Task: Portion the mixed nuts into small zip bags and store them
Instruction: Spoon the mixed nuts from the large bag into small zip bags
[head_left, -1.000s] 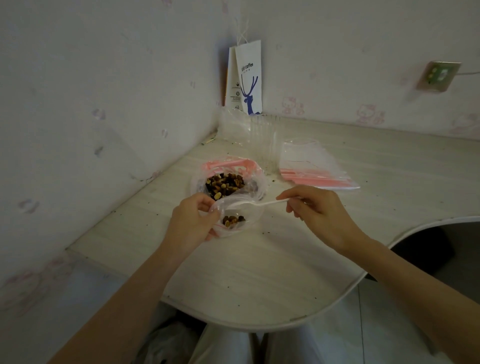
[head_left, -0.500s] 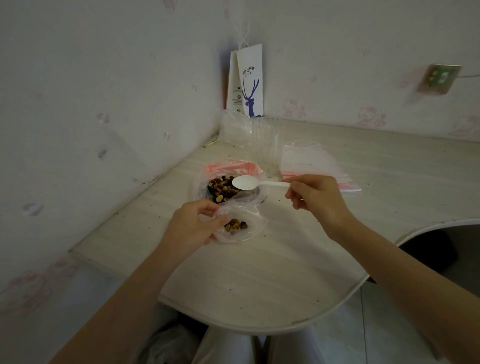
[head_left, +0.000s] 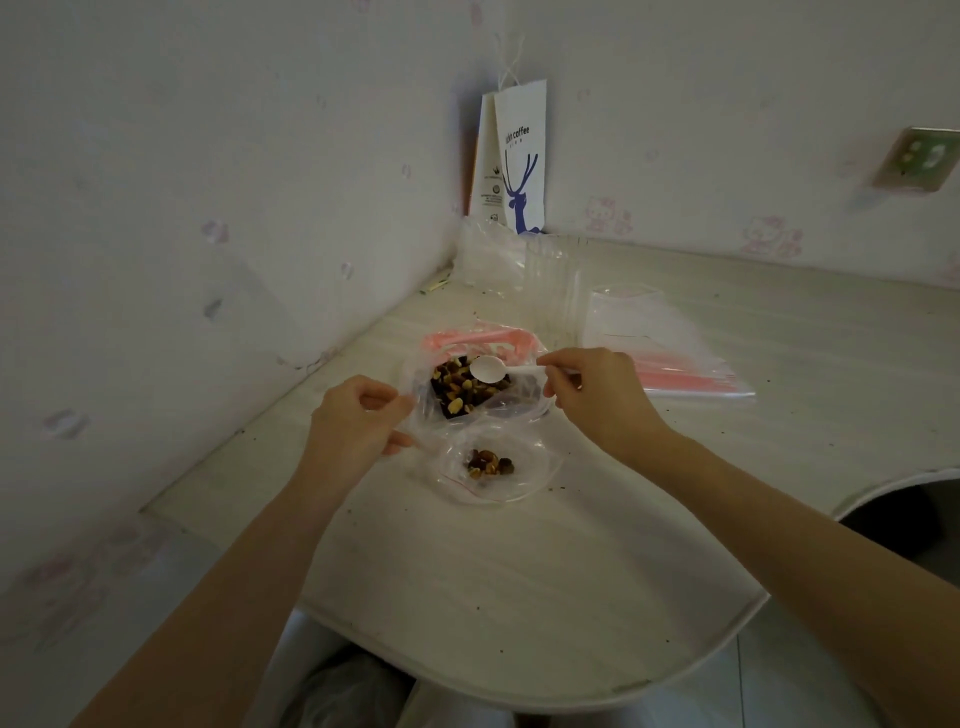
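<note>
On the pale bench (head_left: 519, 571), tucked into a corner of the room, we see a large clear bag (head_left: 480, 382) standing open with the mixed nuts (head_left: 462, 387) heaped inside it. Just in front of it lies a small zip bag (head_left: 498, 467), its mouth toward the left, with a little cluster of nuts already sitting in its middle. Our left hand (head_left: 358, 421) is closed in a pinch on the clear plastic at the left, where the small bag's mouth meets the big bag's edge; we cannot tell which of the two it grips. Our right hand (head_left: 597, 395) is closed around the handle of a white plastic spoon (head_left: 493, 369), whose empty bowl hangs over the nuts in the large bag. Behind the right hand a stack of unused zip bags (head_left: 675, 358) with pink strips lies flat. A paper coffee bag (head_left: 511, 161) with a blue deer stands upright in the corner against the wall.
</note>
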